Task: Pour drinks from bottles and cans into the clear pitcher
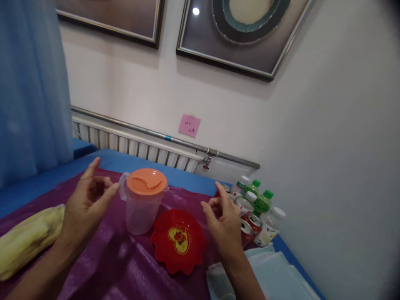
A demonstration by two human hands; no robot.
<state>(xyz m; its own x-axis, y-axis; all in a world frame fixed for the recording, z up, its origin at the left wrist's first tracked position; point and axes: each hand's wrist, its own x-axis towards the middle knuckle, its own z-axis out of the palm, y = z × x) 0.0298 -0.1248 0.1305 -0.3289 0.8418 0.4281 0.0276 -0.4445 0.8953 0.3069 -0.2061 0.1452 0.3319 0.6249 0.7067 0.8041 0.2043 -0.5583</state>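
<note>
My left hand (89, 200) is raised at the left of a clear plastic pitcher (142, 214). Its thumb and fingers are apart, and nothing is between them. The pitcher stands upright with an orange lid (146, 181) on top, its handle facing my left hand. A red scalloped plate (192, 246) with a yellow print lies in front of the pitcher, to its right. Beyond the plate's right side hovers my right hand (223, 216), also holding nothing, its forefinger stretched out and thumb apart. Both hands look clear of the pitcher and plate.
Several bottles (263, 202) and drink cans (253, 221) crowd the right back corner. Light blue folded sheets (268, 271) lie near my right forearm. A yellow bundle (28, 239) rests at left on the purple cover (115, 266). Behind run a radiator (142, 148) and a pipe (150, 130).
</note>
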